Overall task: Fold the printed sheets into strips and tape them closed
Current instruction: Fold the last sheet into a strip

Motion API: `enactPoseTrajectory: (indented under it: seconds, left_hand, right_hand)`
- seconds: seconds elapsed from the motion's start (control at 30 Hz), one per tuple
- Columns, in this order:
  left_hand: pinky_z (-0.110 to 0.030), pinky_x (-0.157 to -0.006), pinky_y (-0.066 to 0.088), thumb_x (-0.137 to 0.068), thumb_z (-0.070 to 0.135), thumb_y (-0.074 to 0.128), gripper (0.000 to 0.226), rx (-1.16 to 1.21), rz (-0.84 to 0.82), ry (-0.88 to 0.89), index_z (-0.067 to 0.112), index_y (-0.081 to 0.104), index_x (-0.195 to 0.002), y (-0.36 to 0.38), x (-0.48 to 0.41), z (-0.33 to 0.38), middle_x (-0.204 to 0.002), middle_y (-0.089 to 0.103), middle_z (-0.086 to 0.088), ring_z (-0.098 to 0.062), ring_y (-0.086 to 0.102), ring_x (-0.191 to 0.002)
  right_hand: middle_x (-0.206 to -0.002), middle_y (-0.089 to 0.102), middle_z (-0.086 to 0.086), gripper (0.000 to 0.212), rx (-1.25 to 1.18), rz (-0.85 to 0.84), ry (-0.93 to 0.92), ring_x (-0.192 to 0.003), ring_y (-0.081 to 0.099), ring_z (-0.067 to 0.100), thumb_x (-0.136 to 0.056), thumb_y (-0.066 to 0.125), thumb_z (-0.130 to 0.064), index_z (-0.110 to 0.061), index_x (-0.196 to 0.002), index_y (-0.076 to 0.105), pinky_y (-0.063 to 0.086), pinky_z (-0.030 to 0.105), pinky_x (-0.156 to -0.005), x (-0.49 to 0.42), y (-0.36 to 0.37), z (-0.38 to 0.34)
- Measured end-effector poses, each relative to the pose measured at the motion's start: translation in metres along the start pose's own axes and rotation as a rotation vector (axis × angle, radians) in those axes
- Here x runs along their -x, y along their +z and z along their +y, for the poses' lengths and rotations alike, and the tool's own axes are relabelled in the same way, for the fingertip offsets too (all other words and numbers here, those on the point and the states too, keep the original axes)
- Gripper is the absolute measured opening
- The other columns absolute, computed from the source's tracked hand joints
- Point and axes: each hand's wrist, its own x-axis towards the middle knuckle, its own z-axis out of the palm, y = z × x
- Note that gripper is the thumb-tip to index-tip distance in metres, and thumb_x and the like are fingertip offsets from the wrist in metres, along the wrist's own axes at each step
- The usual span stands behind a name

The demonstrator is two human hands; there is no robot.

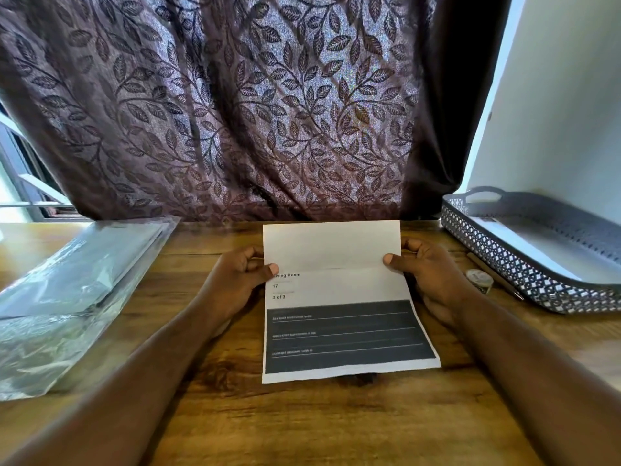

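Observation:
A printed sheet [339, 287] is held up above the wooden table [302, 425] in the middle of the head view. Its upper part is blank and folded over; below it shows black text and a dark block with white lines. My left hand [235, 280] pinches the sheet's left edge, thumb on the front. My right hand [426, 274] pinches the right edge the same way. A small roll of clear tape [480, 280] lies on the table just right of my right hand.
A grey perforated tray [497, 260] holding white paper stands at the right, with a pen [497, 277] lying beside it. Clear plastic sleeves [74, 297] lie at the left. A leaf-patterned curtain [235, 112] hangs behind the table's far edge.

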Motion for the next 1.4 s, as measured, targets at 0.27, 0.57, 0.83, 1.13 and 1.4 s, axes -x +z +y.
enactPoseTrajectory:
  seconds: [0.27, 0.57, 0.83, 1.13, 1.4]
  left_hand:
    - [-0.041, -0.083, 0.058, -0.09, -0.01, 0.058, 0.02, 0.204, 0.08, -0.029, 0.002, 0.072, -0.098, -0.003, -0.001, 0.0, -0.097, 0.078, -0.015, -0.027, 0.073, -0.087]
    - [-0.029, -0.065, 0.061, -0.097, 0.001, 0.038, 0.035, 0.321, 0.046, -0.051, -0.006, 0.071, -0.1, -0.007, -0.003, 0.002, -0.104, 0.075, -0.022, -0.024, 0.073, -0.082]
    - [-0.034, -0.073, 0.061, -0.086, 0.004, 0.073, 0.019, 0.06, 0.022, -0.035, 0.012, 0.075, -0.103, -0.003, -0.005, -0.007, -0.097, 0.078, -0.013, -0.025, 0.074, -0.083]
    - [-0.022, -0.063, 0.048, -0.084, 0.029, 0.079, 0.015, -0.369, 0.134, 0.196, 0.041, 0.077, -0.077, 0.009, 0.003, -0.001, -0.083, 0.074, 0.026, 0.004, 0.067, -0.073]
    - [-0.007, -0.071, 0.047, -0.086, 0.032, 0.075, 0.007, -0.556, 0.034, 0.377, 0.031, 0.08, -0.092, 0.026, 0.011, 0.003, -0.09, 0.075, 0.024, 0.008, 0.066, -0.088]
  right_hand:
    - [-0.102, 0.079, 0.009, 0.031, -0.071, -0.075, 0.062, -0.091, 0.074, 0.026, -0.094, 0.057, 0.004, -0.012, -0.083, 0.082, 0.064, 0.033, -0.074, 0.002, 0.0, -0.004]
    - [-0.111, 0.076, 0.018, 0.02, -0.076, -0.12, 0.117, -0.106, 0.071, 0.031, -0.091, 0.062, -0.009, 0.0, -0.086, 0.08, 0.059, 0.043, -0.093, 0.001, 0.001, -0.001]
    - [-0.1, 0.079, 0.005, 0.021, 0.094, -0.051, -0.039, -0.105, 0.072, 0.026, -0.083, 0.075, 0.001, -0.018, -0.086, 0.081, 0.058, 0.04, -0.093, 0.002, 0.004, 0.005]
    - [-0.122, 0.07, -0.007, 0.028, 1.064, -0.029, -0.393, -0.111, 0.063, 0.013, -0.1, 0.058, -0.037, -0.041, -0.128, 0.056, 0.016, 0.047, -0.121, 0.021, 0.044, -0.022]
    - [-0.095, 0.072, -0.005, 0.017, 0.996, -0.29, -0.452, -0.083, 0.063, 0.014, -0.102, 0.057, -0.029, -0.026, -0.111, 0.072, 0.056, 0.038, -0.074, 0.039, 0.072, -0.031]
